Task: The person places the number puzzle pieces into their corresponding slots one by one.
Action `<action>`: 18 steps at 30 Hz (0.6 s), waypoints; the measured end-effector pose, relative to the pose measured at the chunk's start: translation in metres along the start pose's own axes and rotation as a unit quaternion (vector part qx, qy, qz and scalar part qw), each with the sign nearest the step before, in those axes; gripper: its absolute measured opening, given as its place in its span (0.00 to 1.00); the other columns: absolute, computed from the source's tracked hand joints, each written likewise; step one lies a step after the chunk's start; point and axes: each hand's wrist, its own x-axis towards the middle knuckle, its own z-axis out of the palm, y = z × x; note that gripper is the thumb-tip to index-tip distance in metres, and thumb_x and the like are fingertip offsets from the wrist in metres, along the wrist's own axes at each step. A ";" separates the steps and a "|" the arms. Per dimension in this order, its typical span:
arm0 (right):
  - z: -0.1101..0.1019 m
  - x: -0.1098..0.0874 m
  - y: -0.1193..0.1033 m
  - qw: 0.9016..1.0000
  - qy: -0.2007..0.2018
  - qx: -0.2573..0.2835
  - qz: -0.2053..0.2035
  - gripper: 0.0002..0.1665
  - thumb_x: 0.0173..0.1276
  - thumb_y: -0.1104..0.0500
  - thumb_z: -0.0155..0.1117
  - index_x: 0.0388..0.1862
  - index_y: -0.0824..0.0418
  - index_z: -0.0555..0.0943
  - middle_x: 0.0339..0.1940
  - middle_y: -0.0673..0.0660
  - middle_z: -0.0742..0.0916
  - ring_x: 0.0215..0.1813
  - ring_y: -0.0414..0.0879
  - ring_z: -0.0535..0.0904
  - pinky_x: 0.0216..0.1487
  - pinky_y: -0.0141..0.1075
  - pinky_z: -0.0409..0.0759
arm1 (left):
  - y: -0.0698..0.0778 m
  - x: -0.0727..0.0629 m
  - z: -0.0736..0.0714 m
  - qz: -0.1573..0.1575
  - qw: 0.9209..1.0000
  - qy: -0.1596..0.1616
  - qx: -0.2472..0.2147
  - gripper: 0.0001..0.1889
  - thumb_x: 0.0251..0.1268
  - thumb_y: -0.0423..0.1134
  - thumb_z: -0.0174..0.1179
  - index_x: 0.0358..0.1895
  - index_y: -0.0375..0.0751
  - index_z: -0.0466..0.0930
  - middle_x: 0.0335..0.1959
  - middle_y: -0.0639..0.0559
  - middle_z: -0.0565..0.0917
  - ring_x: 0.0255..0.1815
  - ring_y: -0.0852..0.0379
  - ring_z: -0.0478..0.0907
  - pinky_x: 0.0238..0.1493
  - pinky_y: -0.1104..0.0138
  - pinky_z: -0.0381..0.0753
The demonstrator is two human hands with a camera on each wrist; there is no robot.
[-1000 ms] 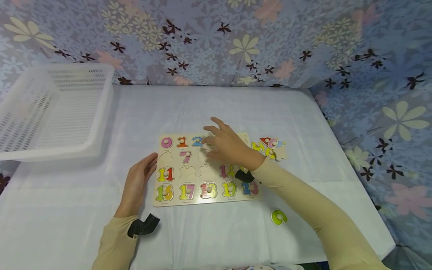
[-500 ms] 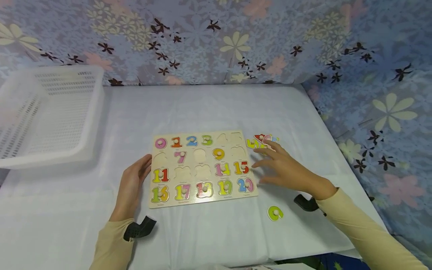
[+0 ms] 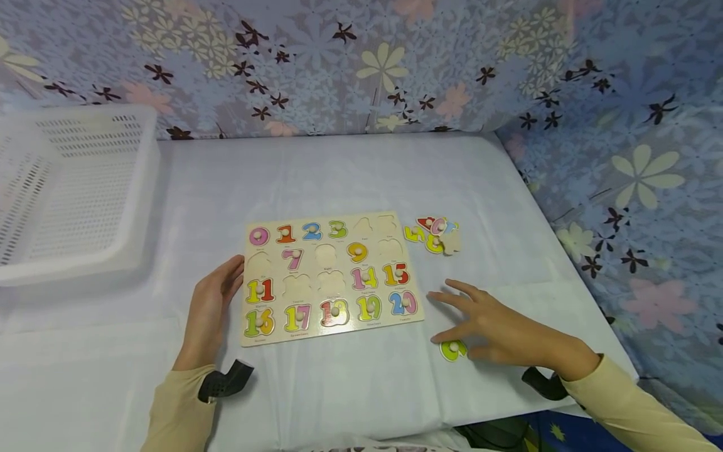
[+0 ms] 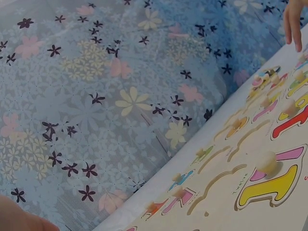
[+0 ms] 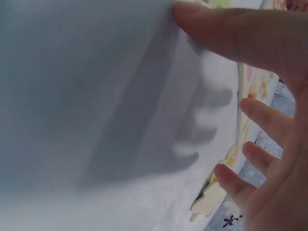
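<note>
A pale wooden number puzzle board (image 3: 312,269) lies flat on the table, with knobbed number pieces in many of its slots and several bare recesses. My left hand (image 3: 206,314) rests at the board's left edge, thumb and fingers extended. Over to the right of the board, my right hand (image 3: 499,328) is spread above the white cloth. Its fingertips are right at a green number piece (image 3: 453,350), shaped like a 6 or 9, which the hand partly covers in the head view. In the right wrist view, the thumb (image 5: 226,34) and fingers (image 5: 269,122) stand wide apart with nothing between them.
Several loose pieces are heaped beside the board's upper right corner, among them a yellow 5 (image 3: 414,234) and a bare wood-coloured piece (image 3: 450,242). A white plastic basket (image 3: 138,207) stands at the left. Flowered cloth (image 3: 316,75) hangs behind and along the right.
My right hand has moved off the board, rightward past the loose pieces, then down to the green piece. A yellow 9 it partly hid shows in its slot. The left hand keeps its place.
</note>
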 end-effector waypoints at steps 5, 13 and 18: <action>0.003 0.000 0.001 1.000 0.019 -0.016 -0.012 0.36 0.45 0.63 0.80 0.53 0.37 0.84 0.74 0.55 0.65 0.76 0.61 0.46 0.63 0.63 0.64 | 0.010 -0.008 0.004 -0.001 1.000 0.001 0.005 0.32 0.77 0.55 0.41 0.72 0.35 0.61 0.68 0.42 0.66 0.66 0.56 0.66 0.61 0.77 0.69; 0.004 0.004 0.001 0.998 0.049 -0.027 -0.018 0.30 0.43 0.54 0.83 0.50 0.41 0.86 0.72 0.54 0.69 0.76 0.60 0.48 0.63 0.64 0.63 | 0.010 -0.008 0.003 -0.003 1.000 -0.001 0.000 0.31 0.78 0.54 0.41 0.72 0.35 0.61 0.68 0.42 0.66 0.66 0.57 0.66 0.61 0.77 0.69; -0.006 0.016 -0.002 0.993 0.097 -0.038 -0.048 0.28 0.43 0.49 0.83 0.47 0.47 0.87 0.68 0.54 0.73 0.74 0.60 0.52 0.63 0.62 0.65 | 0.009 -0.006 0.003 -0.002 1.000 -0.002 -0.004 0.31 0.77 0.54 0.43 0.72 0.35 0.62 0.68 0.42 0.66 0.66 0.57 0.66 0.61 0.76 0.69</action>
